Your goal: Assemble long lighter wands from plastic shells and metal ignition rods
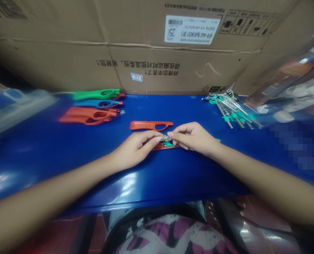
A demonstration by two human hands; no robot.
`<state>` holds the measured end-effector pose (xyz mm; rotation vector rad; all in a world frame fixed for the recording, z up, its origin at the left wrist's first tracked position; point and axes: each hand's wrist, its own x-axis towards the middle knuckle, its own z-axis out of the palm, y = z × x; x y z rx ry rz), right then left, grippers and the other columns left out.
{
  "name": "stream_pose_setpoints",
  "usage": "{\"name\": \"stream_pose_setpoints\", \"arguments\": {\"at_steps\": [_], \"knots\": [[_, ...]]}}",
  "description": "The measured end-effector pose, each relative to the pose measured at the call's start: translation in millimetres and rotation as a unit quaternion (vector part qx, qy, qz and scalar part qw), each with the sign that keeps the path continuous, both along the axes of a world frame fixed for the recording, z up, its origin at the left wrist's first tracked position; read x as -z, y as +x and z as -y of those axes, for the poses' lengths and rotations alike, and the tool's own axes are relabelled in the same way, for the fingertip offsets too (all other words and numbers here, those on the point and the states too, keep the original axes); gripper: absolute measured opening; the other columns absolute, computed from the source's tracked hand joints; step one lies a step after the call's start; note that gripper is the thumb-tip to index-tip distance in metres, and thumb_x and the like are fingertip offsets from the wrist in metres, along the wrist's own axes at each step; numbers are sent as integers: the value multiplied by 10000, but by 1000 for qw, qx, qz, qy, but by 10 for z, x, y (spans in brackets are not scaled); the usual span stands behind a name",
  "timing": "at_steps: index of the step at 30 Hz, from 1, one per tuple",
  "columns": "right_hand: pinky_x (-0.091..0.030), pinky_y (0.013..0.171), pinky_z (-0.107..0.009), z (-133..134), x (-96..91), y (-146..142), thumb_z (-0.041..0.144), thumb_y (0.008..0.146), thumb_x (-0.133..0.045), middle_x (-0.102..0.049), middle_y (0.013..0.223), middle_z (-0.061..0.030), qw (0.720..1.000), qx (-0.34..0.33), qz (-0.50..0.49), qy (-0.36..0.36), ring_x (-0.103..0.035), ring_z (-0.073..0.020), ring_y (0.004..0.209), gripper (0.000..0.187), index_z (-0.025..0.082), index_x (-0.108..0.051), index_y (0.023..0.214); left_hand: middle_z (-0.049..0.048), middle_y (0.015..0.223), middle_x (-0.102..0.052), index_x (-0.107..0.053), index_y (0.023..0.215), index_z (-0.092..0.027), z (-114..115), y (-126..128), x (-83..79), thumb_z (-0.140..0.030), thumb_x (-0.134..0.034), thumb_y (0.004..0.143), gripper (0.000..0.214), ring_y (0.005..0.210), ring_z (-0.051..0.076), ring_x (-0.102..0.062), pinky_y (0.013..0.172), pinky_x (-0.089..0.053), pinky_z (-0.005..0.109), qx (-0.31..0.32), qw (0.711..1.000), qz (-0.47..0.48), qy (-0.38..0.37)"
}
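1. Teal-tipped part (pixel 168 143) sits mid-worktop (pixel 172 176), over a red shell (pixel 159 147).
2. Our left hand (pixel 135 148) and right hand (pixel 193 137) pinch it, fingertips closed on it.
3. Orange shell (pixel 151 125) lies just behind, toward the far edge.

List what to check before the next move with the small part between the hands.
1. Left hand and right hand both pinch the teal-tipped part: ok.
2. Part seated in the red shell beneath the hands: cannot tell, fingers hide it.
3. Orange shell lies free just beyond the hands, untouched: ok.
4. Pile of rods at far right lies apart from the right arm: ok.
5. Coloured shells stacked at far left: ok.
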<state>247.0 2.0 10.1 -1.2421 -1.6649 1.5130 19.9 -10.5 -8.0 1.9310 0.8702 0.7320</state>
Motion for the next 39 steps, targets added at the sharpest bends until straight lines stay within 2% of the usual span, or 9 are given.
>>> {"name": "stream_pose_setpoints", "arguments": {"at_steps": [8,16,19,24,27,31,33,36,39], "knots": [[-265,420,-226,6,47,6,479,724,-836,-573,569,41,1000,9,-6,-1,-392,-54,438,344,161,-714,776,77,1122,-763,-722,1131,-173,1,4,-18,-437,-495,1034,362,1014,220,-707,940,-526,340,-4,1000,-17,-7],[-271,433,-231,4,33,25,452,747,-818,-616,634,28,1000,-2,-28,-6,-398,-49,457,325,153,-728,835,53,1026,-761,-719,1070,-164,-9,-9,-39,-460,-495,1027,374,933,203,-687,882,-516,307,-28,999,-22,-13],[-320,467,-228,7,35,26,463,749,-814,-618,644,28,999,-5,-40,-10,-422,-55,491,329,156,-718,819,52,1011,-760,-717,1051,-164,-7,-4,-48,-471,-499,1020,378,918,200,-682,877,-518,304,-30,999,-22,-17],[-465,621,-265,8,69,32,467,721,-834,-696,758,-19,999,-3,-38,-6,-579,-109,642,340,159,-711,795,59,1009,-766,-723,1035,-164,22,23,-42,-478,-514,1008,378,904,205,-689,831,-525,306,-33,999,-11,-37],[-483,655,-278,-3,81,42,448,717,-843,-708,775,-26,1000,-10,-24,-7,-602,-121,667,331,154,-724,815,62,978,-765,-724,1039,-154,37,35,-35,-474,-515,1005,383,852,198,-683,773,-521,297,-35,998,-10,-52],[-496,675,-277,-16,71,41,444,712,-847,-717,781,-27,999,-15,-32,-10,-621,-121,685,328,152,-719,790,69,997,-769,-725,1032,-151,36,35,-37,-465,-514,1007,380,889,208,-692,807,-526,310,-29,998,-6,-54],[-475,619,-254,-13,58,35,443,707,-849,-705,744,-16,999,-16,-34,-9,-591,-100,628,328,151,-716,778,67,1001,-770,-726,1024,-154,30,32,-41,-466,-515,1008,376,898,210,-695,825,-528,317,-29,998,-7,-46],[-342,457,-221,4,34,25,443,741,-817,-628,614,26,1000,-13,-19,-7,-455,-57,466,318,147,-719,802,66,1016,-770,-726,1021,-157,23,28,-41,-461,-519,1010,368,913,211,-697,848,-528,320,-28,999,-3,-38],[-284,412,-222,19,9,16,410,774,-777,-592,575,38,1000,-10,-16,0,-410,-47,414,273,147,-712,805,64,1052,-770,-726,1052,-160,17,27,-37,-444,-519,1018,353,954,210,-699,880,-521,314,-20,999,7,-38]]}}
